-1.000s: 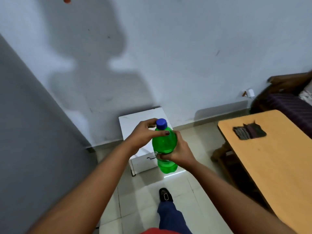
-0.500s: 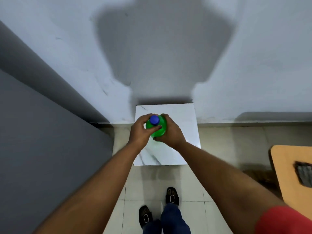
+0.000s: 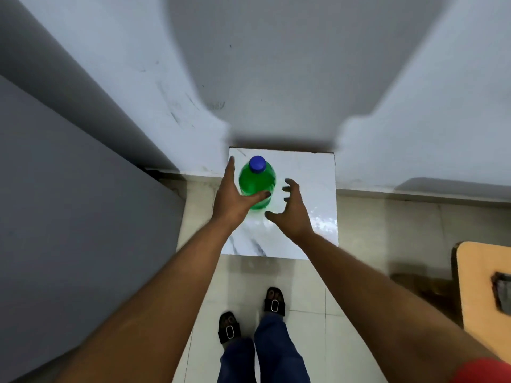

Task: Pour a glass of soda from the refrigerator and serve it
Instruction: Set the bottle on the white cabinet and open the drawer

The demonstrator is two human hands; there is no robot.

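A green soda bottle (image 3: 255, 181) with a blue cap (image 3: 257, 163) stands upright on a small white marble-patterned table (image 3: 304, 172) against the wall. My left hand (image 3: 232, 200) cups the bottle: the thumb lies across its near side and the fingers run straight along its left side. My right hand (image 3: 293, 211) hovers just to the right of the bottle, fingers spread, not touching it. No glass is in view.
A tall grey surface (image 3: 69, 217) fills the left side, close to the small table. At the right edge is a wooden table (image 3: 475, 286) with a dark cloth (image 3: 502, 291) on it. My feet in black sandals (image 3: 229, 327) stand on the tiled floor.
The bottle has gone down onto the small white table. My right hand has let go and opened beside it; my left hand's fingers have straightened along the bottle.
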